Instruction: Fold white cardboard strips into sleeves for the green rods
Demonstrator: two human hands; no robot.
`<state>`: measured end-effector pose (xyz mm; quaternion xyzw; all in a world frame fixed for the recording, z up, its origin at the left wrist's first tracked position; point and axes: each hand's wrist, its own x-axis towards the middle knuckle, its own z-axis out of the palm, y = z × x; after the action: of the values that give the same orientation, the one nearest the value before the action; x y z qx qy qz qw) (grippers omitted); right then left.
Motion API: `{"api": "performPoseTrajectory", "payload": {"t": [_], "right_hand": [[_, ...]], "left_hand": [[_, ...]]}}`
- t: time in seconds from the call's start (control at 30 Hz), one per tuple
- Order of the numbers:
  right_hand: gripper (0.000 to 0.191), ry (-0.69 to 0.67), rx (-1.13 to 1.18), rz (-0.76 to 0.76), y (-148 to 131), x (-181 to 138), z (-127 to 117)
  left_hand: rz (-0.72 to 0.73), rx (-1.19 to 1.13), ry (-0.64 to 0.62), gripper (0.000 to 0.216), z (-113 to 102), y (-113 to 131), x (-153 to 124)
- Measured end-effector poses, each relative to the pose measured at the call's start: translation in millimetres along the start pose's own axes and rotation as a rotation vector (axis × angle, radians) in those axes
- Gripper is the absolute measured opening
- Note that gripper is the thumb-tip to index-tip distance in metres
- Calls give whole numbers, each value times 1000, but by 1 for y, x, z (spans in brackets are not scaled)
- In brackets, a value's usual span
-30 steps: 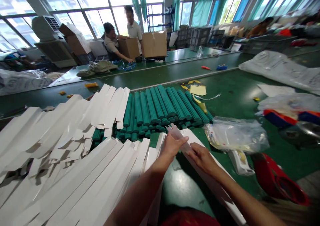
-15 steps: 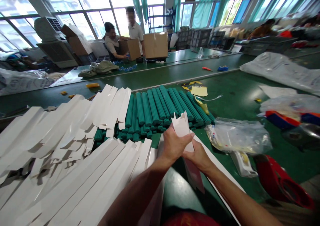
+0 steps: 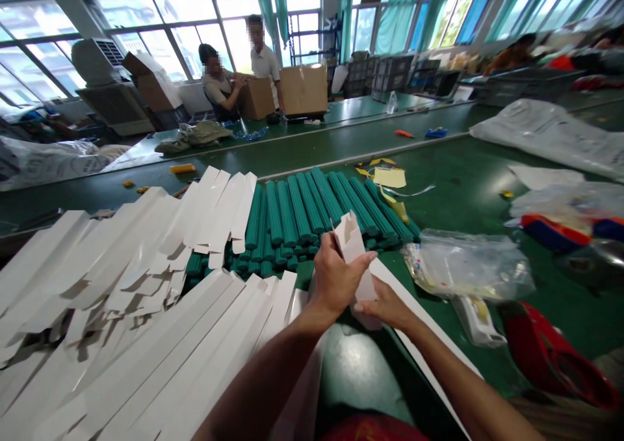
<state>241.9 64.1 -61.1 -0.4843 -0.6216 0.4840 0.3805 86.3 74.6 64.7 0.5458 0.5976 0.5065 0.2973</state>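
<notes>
Both my hands grip one long white cardboard box sleeve [image 3: 351, 240], held nearly upright with its open flapped end at the top. My left hand [image 3: 336, 278] wraps round its upper part. My right hand [image 3: 387, 306] pinches it lower down. Just beyond the hands lies a stack of teal ribbed rods [image 3: 312, 210] on the green table [image 3: 453, 187]. Flat white sleeves [image 3: 146, 337] are piled in rows to the left, and one more flat white sleeve [image 3: 414, 311] lies under my right arm.
Clear plastic bags [image 3: 468, 262] and red and blue items [image 3: 556, 229] lie at the right. Yellow paper scraps [image 3: 387, 175] sit behind the rods. Two people handle cardboard boxes [image 3: 302, 86] at the far table. A large plastic sheet [image 3: 550, 135] covers the far right.
The white sleeve has swung from lying low and flat to standing nearly upright in both hands. My left hand has closed round its upper part.
</notes>
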Motion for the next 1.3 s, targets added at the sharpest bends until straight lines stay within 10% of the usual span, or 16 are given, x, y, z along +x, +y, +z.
{"api": "performPoseTrajectory", "payload": {"t": [0.17, 0.33, 0.6, 1.3], "right_hand": [[64, 336, -246, -494, -98, -3, -24], [22, 431, -706, -658, -160, -3, -13], [7, 331, -620, -674, -143, -9, -35], [40, 691, -522, -502, -121, -32, 4]], "left_hand": [[-24, 45, 215, 56, 17, -8, -6], [142, 55, 96, 46, 35, -20, -29], [340, -352, -289, 65, 6, -15, -28], [-111, -588, -125, 20, 20, 9, -32]]}}
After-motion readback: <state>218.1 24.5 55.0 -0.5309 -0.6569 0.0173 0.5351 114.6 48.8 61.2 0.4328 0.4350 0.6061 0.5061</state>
